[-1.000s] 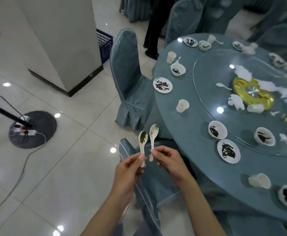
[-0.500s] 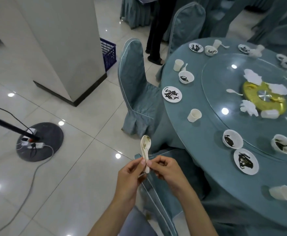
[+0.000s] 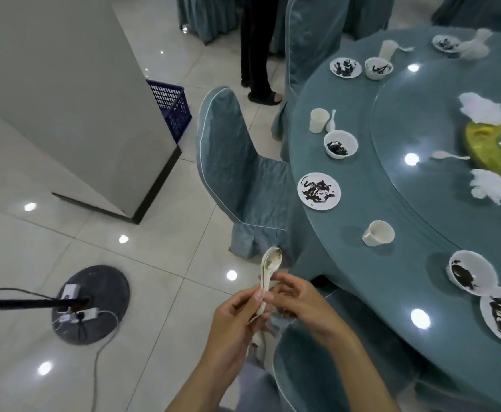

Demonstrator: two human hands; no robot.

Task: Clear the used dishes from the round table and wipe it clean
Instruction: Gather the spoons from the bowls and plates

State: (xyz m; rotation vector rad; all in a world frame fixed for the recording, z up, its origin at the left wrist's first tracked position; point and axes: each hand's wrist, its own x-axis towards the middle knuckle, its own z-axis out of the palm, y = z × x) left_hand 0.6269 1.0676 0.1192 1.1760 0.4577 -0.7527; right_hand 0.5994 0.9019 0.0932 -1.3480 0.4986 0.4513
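Spoons stacked, handles pinched by my left hand and right hand at lower centre; I'm mid-collection, and next should be a reach right for that cup.

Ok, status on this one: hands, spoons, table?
Left hand grips stacked white ceramic soup spoons, right hand pinches their handles. Round teal-clothed table uncleared: soiled white plate, white cup. Teal-covered chair between person and table.

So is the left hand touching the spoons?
Touching. The head view shows the left hand pinching the spoons by their handles, with its thumb pressed against them.
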